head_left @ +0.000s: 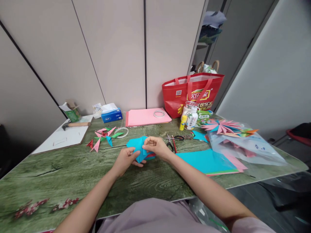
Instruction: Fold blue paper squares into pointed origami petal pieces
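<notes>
A folded blue paper (138, 145) is held between both hands above the green table (82, 174). My left hand (125, 160) grips its lower left side, with the thumb on top and fingers beneath. My right hand (155, 146) pinches its upper right edge. Partly hidden under and behind the hands are red and blue paper pieces (150, 156). Scissors (169, 140) and a red pencil (174, 145) lie just right of my right hand. Farther right rests a stack of blue sheets (202, 160) with green and pink ones below.
Folded star pieces (104, 137) and a tape roll (121, 132) lie at the left. Behind are a hammer (76, 124), a tissue box (111, 116), pink sheets (145, 117), a glue stick (183, 123), a white bottle (191, 118) and a red bag (175, 97). A plastic bag (262, 147) sits right.
</notes>
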### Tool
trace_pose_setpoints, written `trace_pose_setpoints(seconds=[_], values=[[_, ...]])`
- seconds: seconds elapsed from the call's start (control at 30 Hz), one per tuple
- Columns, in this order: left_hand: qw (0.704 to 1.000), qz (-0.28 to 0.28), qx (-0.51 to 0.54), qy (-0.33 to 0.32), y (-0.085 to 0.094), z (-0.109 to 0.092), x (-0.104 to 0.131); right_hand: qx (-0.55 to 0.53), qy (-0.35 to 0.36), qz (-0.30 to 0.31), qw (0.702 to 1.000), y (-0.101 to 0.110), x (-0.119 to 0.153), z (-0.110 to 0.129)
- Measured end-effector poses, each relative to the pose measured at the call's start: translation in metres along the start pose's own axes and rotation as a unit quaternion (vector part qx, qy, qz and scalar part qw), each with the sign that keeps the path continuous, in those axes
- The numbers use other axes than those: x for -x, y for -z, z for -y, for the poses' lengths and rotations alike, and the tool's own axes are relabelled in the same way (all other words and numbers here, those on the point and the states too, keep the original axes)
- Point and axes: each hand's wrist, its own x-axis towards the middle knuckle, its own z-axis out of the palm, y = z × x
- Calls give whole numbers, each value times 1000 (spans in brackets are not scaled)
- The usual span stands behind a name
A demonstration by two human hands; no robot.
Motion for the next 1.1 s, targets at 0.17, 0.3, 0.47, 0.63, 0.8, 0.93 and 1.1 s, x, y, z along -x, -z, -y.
trace_pose_setpoints(seconds=[0.17, 0.3, 0.47, 0.63, 0.8, 0.93, 1.1], values=[[999, -10, 39, 18, -2, -3, 0, -15, -6, 3, 1000, 3, 0, -2], [998, 3, 42, 42, -1, -2, 1, -25, -12, -44, 999, 1, -2, -5], [998, -1, 42, 48, 0, 0, 1, -29, -20, -51, 998, 0, -2, -6], [998, -3, 40, 56, 0, 0, 0, -32, -21, -53, 998, 0, -3, -8], [998, -2, 27, 53, 0, 0, 1, -30, -24, -57, 998, 0, -4, -9], [998, 11, 26, 49, 0, 0, 2, -18, -19, -54, 998, -1, -3, -8], [998, 6, 20, 52, 0, 3, 0, -13, -16, -41, 999, -3, -2, -9]])
